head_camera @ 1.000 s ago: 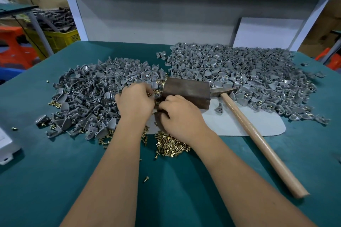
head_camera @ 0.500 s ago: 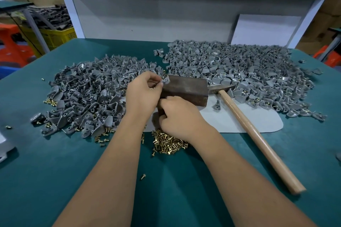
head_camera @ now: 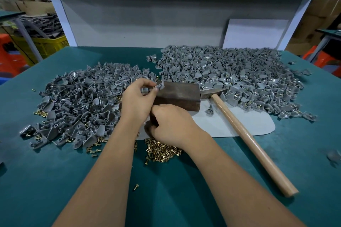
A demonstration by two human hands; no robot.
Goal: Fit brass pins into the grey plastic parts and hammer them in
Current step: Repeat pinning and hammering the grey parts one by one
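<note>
Left hand [head_camera: 137, 100] pinches grey part [head_camera: 160, 86] at block [head_camera: 178, 96] edge; right hand [head_camera: 170, 125], curled, contents hidden, nearer brass pins [head_camera: 162, 150].

Two bare forearms, no sleeves visible up to bottom frame edge. No gloves, rings, watch or bands on left hand [head_camera: 135, 100] or right hand [head_camera: 170, 125]. Short plain fingernails on left thumb and index finger, no polish. Right-hand fingertips hidden. Nothing else of body in view.
</note>
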